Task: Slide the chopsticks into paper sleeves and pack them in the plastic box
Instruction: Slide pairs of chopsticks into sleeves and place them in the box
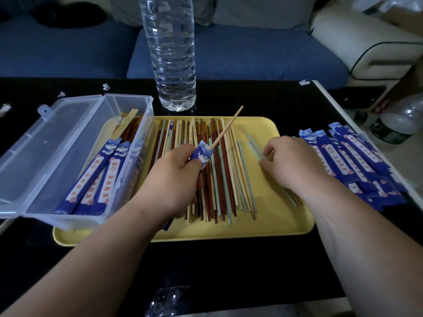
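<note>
Left hand point(176, 175) grip clamped on a paper sleeve point(203, 154) over the yellow tray point(274, 220) at the counter's point(229, 271) middle, one tan chopstick point(226, 128) poking from its mouth; right hand point(290, 161) grip pinched on a pale chopstick point(251, 143) near the tray's right edge; best to hold the sleeve mouth open, feed tip-first alongside the first stick, no forcing; plastic box point(45, 156) sits at the tray's left edge, lid open.

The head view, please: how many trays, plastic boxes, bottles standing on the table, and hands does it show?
Tray: 1
Box: 1
Bottle: 1
Hands: 2, left hand and right hand
Total: 5
</note>
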